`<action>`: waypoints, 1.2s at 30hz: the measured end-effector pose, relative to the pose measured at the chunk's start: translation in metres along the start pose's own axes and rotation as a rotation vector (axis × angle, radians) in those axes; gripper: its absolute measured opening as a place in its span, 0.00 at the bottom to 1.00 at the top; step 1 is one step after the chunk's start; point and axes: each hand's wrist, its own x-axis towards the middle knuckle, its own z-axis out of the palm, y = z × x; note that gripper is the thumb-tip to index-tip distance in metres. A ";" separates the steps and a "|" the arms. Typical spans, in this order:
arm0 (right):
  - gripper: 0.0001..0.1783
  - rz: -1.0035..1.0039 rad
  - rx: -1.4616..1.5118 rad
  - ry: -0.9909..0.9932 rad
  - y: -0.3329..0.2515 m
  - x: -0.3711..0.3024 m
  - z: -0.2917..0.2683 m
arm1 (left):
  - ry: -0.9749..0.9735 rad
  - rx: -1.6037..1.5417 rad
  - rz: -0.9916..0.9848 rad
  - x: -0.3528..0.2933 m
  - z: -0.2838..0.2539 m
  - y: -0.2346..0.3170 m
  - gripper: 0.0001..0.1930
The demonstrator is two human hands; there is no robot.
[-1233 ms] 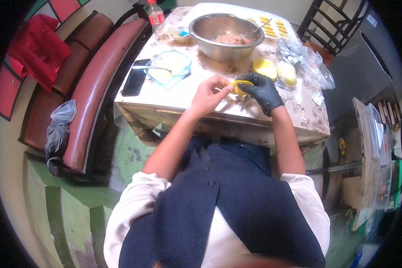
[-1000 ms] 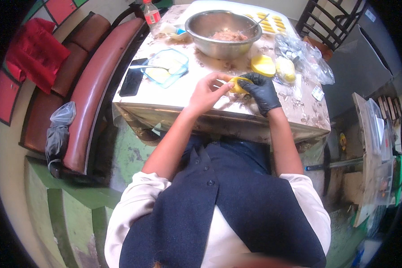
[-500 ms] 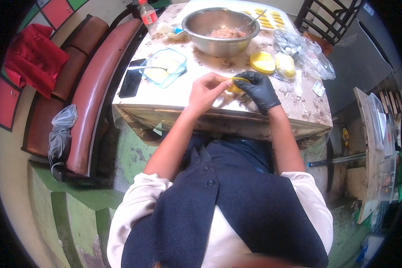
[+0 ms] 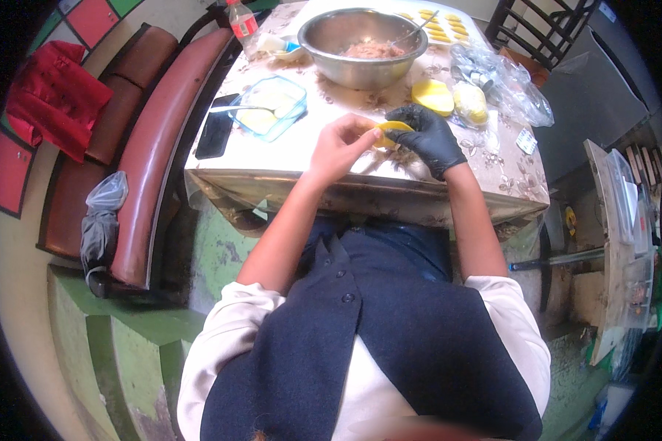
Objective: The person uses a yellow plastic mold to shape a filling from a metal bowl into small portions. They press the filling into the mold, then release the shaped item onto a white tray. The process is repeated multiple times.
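Just above the table's near edge, a round yellow dumpling wrapper point(image 4: 393, 131), apparently folded over, is held between my two hands. My bare left hand point(image 4: 338, 149) pinches its left end between thumb and fingers. My right hand point(image 4: 432, 143), in a black glove, grips the other side, thumb against the wrapper and forefinger raised behind it. Whether filling lies inside is hidden. Beyond the right hand lies a stack of yellow wrappers point(image 4: 432, 95), beside a plastic-wrapped yellow bundle point(image 4: 471, 104). A steel bowl point(image 4: 364, 76) farther back contains pinkish minced filling point(image 4: 373, 49) and a spoon point(image 4: 425, 25).
At left stand a blue-edged container point(image 4: 300, 92) with a spoon point(image 4: 232, 109) across it, a dark phone point(image 4: 212, 145) and a bottle point(image 4: 243, 23). Behind the bowl is a white tray point(image 4: 475, 33) of yellow dumplings point(image 4: 440, 34). Crumpled plastic bags point(image 4: 518, 92) lie at right.
My gloved right hand has shifted slightly right and its forefinger has lifted, so more of the yellow wrapper shows. My left hand stays almost where it was.
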 end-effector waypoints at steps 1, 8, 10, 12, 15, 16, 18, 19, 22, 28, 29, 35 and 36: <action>0.12 -0.009 0.026 0.009 0.001 0.000 0.000 | 0.006 0.000 -0.024 0.000 0.000 0.000 0.10; 0.13 0.044 0.190 0.077 0.010 -0.004 0.005 | 0.007 0.009 0.052 0.000 0.001 0.004 0.11; 0.12 0.051 0.259 0.090 0.012 -0.005 0.008 | 0.025 0.016 0.079 0.000 0.002 0.004 0.11; 0.12 0.050 0.290 0.100 0.014 -0.005 0.011 | 0.028 -0.013 0.025 0.000 0.002 0.004 0.12; 0.12 0.040 0.301 0.118 0.016 -0.005 0.015 | 0.045 -0.045 -0.004 0.000 0.002 0.005 0.11; 0.12 0.023 0.300 0.120 0.017 -0.005 0.016 | 0.055 -0.042 -0.015 -0.001 0.002 0.005 0.11; 0.12 0.047 0.274 0.127 0.017 -0.005 0.016 | 0.063 0.012 -0.044 -0.002 0.001 0.007 0.10; 0.12 0.050 0.263 0.130 0.018 -0.005 0.016 | 0.071 0.049 -0.025 -0.002 0.001 0.008 0.09; 0.12 0.055 0.272 0.133 0.017 -0.006 0.016 | 0.054 -0.040 -0.047 -0.002 0.001 0.009 0.09; 0.15 0.066 0.211 0.136 0.015 -0.005 0.015 | 0.056 -0.020 0.065 -0.002 0.001 0.010 0.06; 0.15 0.062 0.241 0.112 0.014 -0.006 0.014 | 0.053 -0.021 0.064 -0.002 0.001 0.009 0.06; 0.18 0.072 0.324 -0.018 0.006 -0.010 0.005 | 0.056 -0.001 0.074 0.000 0.001 0.006 0.06; 0.18 0.061 0.316 -0.031 0.004 -0.011 0.004 | 0.058 0.002 0.075 0.000 0.002 0.005 0.06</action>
